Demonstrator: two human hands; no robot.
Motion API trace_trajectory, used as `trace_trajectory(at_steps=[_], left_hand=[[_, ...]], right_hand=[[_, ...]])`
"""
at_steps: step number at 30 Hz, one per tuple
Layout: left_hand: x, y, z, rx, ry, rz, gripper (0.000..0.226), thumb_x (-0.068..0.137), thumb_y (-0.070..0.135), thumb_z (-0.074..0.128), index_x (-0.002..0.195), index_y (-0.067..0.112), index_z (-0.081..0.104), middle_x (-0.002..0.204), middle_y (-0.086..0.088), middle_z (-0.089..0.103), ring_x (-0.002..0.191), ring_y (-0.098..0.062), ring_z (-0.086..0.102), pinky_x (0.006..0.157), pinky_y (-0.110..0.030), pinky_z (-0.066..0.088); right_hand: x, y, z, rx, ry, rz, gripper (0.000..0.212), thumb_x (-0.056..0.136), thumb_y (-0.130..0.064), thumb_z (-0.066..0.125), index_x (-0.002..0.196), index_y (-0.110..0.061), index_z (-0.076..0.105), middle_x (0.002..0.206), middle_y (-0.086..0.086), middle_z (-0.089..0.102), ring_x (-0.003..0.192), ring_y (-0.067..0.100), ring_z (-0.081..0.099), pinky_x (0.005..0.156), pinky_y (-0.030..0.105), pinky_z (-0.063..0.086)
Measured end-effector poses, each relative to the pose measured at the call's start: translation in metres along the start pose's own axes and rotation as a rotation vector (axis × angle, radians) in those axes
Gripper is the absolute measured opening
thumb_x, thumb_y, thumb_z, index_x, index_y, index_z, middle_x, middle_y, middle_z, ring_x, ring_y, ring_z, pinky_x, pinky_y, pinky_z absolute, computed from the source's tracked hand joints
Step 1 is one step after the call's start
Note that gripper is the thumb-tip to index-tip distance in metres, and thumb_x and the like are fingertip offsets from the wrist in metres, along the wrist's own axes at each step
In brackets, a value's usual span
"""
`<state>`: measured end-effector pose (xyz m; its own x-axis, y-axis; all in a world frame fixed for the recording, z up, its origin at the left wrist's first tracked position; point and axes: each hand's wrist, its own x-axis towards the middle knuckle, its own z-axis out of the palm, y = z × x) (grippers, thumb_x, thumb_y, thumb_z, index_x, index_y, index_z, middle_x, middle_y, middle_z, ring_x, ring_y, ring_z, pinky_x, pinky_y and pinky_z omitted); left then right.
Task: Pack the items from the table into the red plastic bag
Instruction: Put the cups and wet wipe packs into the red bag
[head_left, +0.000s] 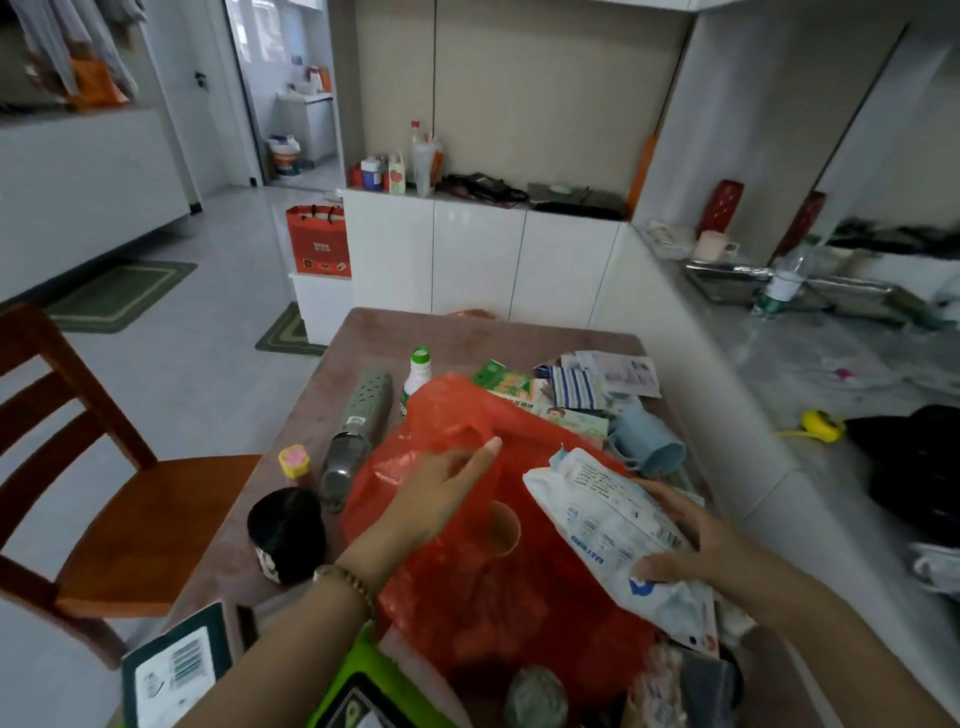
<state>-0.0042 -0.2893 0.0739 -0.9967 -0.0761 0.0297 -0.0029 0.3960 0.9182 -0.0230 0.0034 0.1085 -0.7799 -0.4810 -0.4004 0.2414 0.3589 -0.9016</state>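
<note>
The red plastic bag (483, 571) lies crumpled across the middle of the brown table (467, 332). My left hand (441, 488) rests on its upper part, fingers inside or against the plastic, forefinger stretched out. My right hand (691, 540) grips a white pack of wet wipes (608, 525) from its right side and holds it just above the bag's right edge. Around the bag lie a grey perforated case (369, 400), a steel flask (340, 467), a small white bottle with a green cap (417, 371), a blue cup (649, 441) on its side and green packets (506, 382).
A black jar (285, 530) and a small yellow-capped bottle (295, 461) stand at the table's left edge. A wooden chair (119, 493) stands left of the table. White cabinets and a cluttered counter (779, 332) run along the back and right. A green pouch (363, 691) lies near me.
</note>
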Motion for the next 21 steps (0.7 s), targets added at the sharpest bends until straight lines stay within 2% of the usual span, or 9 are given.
trace_trajectory(at_steps=[2,4,6,8,10,12,16,19,21], left_hand=[[0.006,0.004,0.013,0.009,0.012,-0.011,0.058,0.081,0.068,0.049,0.093,0.014,0.068,0.088,0.015,0.068,0.085,0.009,0.061,0.089,-0.017,0.046],[0.009,0.010,0.015,-0.088,0.089,0.014,0.039,0.089,0.042,0.057,0.081,0.007,0.071,0.083,0.015,0.068,0.079,0.023,0.055,0.078,0.003,0.037],[0.010,0.011,0.003,-0.219,0.241,0.011,0.038,0.090,0.030,0.059,0.060,0.007,0.064,0.058,-0.002,0.064,0.054,0.008,0.057,0.065,-0.013,0.046],[0.007,0.002,-0.025,-0.319,0.385,-0.078,0.039,0.091,0.030,0.058,0.055,0.016,0.053,0.038,0.003,0.047,0.034,-0.004,0.043,0.048,-0.029,0.039],[-0.003,-0.008,-0.057,-0.231,0.444,-0.171,0.047,0.093,0.041,0.050,0.054,0.014,0.049,0.038,0.003,0.047,0.034,-0.010,0.045,0.046,-0.028,0.040],[-0.014,-0.012,-0.079,-0.130,0.422,-0.216,0.057,0.095,0.049,0.038,0.061,0.010,0.059,0.057,-0.010,0.061,0.056,-0.023,0.059,0.061,-0.034,0.048],[-0.029,-0.006,-0.088,-0.062,0.365,-0.148,0.046,0.101,0.037,0.028,0.068,0.025,0.058,0.075,0.004,0.061,0.073,-0.012,0.054,0.073,-0.030,0.043],[-0.033,-0.013,-0.087,0.023,0.304,-0.110,0.046,0.103,0.026,0.028,0.081,0.008,0.064,0.067,0.007,0.060,0.068,-0.005,0.054,0.071,-0.025,0.042],[-0.035,-0.024,-0.086,0.012,0.266,-0.151,0.038,0.102,0.022,0.032,0.090,0.001,0.062,0.057,0.007,0.058,0.056,0.000,0.055,0.061,-0.010,0.040]], right_hand=[[0.002,0.006,-0.007,0.012,0.021,0.011,0.102,0.040,-0.020,0.094,0.130,-0.035,0.047,0.125,0.003,0.062,0.104,0.021,0.068,0.084,0.045,0.057],[0.007,0.006,-0.006,0.023,0.013,0.029,0.102,0.042,-0.021,0.094,0.130,-0.035,0.046,0.124,0.003,0.063,0.102,0.022,0.069,0.081,0.041,0.057],[0.018,0.005,0.004,0.045,0.001,0.043,0.099,0.042,-0.022,0.092,0.129,-0.032,0.047,0.121,0.003,0.064,0.099,0.022,0.070,0.075,0.037,0.058],[0.038,0.002,0.023,0.063,0.004,0.068,0.097,0.040,-0.025,0.091,0.127,-0.030,0.049,0.120,0.003,0.064,0.099,0.024,0.069,0.076,0.038,0.058],[0.067,-0.002,0.046,0.061,0.008,0.112,0.098,0.036,-0.028,0.090,0.126,-0.025,0.051,0.118,0.004,0.066,0.101,0.025,0.068,0.084,0.041,0.057],[0.099,-0.006,0.072,0.042,0.001,0.170,0.102,0.033,-0.031,0.090,0.127,-0.021,0.053,0.117,0.004,0.067,0.102,0.025,0.067,0.090,0.042,0.055],[0.145,-0.012,0.114,0.176,0.106,0.187,0.096,0.051,-0.033,0.089,0.135,-0.017,0.044,0.125,0.008,0.061,0.105,0.024,0.064,0.088,0.038,0.055],[0.148,-0.005,0.132,0.104,0.270,0.102,0.074,0.078,-0.022,0.074,0.141,-0.016,0.036,0.139,0.007,0.048,0.119,0.023,0.052,0.102,0.034,0.042],[0.134,0.001,0.139,-0.026,0.314,0.025,0.056,0.084,-0.013,0.067,0.135,-0.010,0.044,0.124,0.006,0.053,0.101,0.014,0.054,0.087,0.020,0.042]])
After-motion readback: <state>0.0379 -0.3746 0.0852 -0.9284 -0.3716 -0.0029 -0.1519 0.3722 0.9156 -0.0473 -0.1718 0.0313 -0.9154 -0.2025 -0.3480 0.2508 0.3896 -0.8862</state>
